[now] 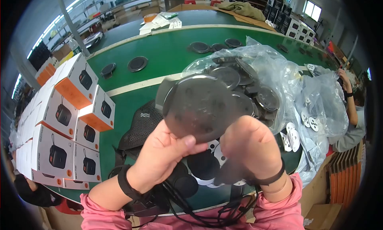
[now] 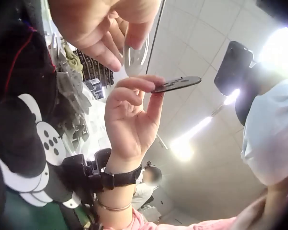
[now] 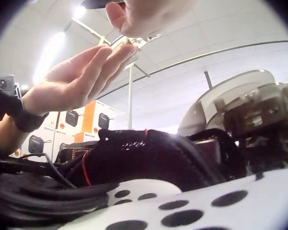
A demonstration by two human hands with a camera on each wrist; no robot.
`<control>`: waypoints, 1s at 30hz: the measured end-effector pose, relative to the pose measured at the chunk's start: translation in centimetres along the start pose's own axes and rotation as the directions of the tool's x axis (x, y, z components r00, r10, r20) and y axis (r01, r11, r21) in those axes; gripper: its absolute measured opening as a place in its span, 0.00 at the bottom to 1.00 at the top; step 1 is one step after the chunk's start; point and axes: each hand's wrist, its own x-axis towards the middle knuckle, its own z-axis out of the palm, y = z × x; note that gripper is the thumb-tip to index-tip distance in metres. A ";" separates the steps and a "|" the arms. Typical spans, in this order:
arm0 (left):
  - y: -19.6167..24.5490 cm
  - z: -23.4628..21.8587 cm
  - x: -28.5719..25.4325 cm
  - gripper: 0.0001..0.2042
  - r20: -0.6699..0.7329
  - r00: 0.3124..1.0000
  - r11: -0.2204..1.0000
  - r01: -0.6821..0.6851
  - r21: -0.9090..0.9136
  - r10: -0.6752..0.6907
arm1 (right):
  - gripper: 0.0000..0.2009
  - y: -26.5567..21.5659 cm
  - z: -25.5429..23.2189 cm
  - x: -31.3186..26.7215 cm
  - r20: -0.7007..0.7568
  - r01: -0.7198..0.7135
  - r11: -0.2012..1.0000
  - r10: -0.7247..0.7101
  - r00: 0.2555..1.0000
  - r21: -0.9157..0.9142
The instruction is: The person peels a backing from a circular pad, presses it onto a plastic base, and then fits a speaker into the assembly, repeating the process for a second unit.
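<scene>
My left hand (image 1: 167, 148) pinches a clear round plastic cover (image 2: 136, 60) by its edge, with the thumb at the lower rim in the head view. My right hand (image 2: 133, 120) pinches a thin dark disc (image 2: 180, 84) with small holes between thumb and fingers in the left wrist view. In the head view both pieces overlap into one grey round shape before my face, and my right hand's fingers lie close to its right edge. White discs (image 1: 217, 152) with dark holes and black round pads (image 1: 202, 165) lie on the table below the hands.
Stacked white-and-orange boxes (image 1: 56, 150) stand at left. A clear plastic bag (image 1: 285, 76) of dark round covers (image 1: 267, 98) lies at right. Black cables (image 1: 179, 204) and a black mesh bag (image 1: 141, 124) are near me. Another person's arm (image 1: 348, 96) reaches in from the right.
</scene>
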 end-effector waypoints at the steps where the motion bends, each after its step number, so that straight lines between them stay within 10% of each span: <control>1: -0.1 0.0 0.0 0.19 0.006 1.000 1.000 0.002 0.000 -0.002 | 0.10 0.0 -0.1 0.0 -0.020 -0.017 0.999 0.016 1.000 -0.037; 6: 0.2 -1.6 0.5 0.26 0.270 0.962 0.998 0.050 -0.033 -0.040 | 0.07 -0.7 1.1 0.2 -0.232 -0.087 0.980 0.044 0.972 -0.178; 12: 1.0 -2.1 0.7 0.29 0.199 0.966 0.900 0.230 -0.372 -0.165 | 0.09 -0.5 0.7 -0.1 -0.115 -0.185 0.982 0.182 0.977 -0.024; 22: 3.0 -1.7 0.4 0.23 0.250 0.959 0.979 0.084 0.188 -0.130 | 0.11 -0.9 1.4 -0.7 -0.235 -0.023 0.987 -0.015 0.972 -0.158; 26: 3.0 -1.1 -0.3 0.22 0.079 0.983 0.884 0.111 0.455 -0.164 | 0.10 -0.3 1.3 -0.7 -0.176 0.085 0.869 -0.193 0.965 -0.488; 30: 2.6 -0.5 -0.3 0.17 0.009 0.996 0.929 0.075 0.363 -0.084 | 0.11 -0.4 1.5 -0.2 0.066 0.232 0.509 -0.322 0.944 -0.829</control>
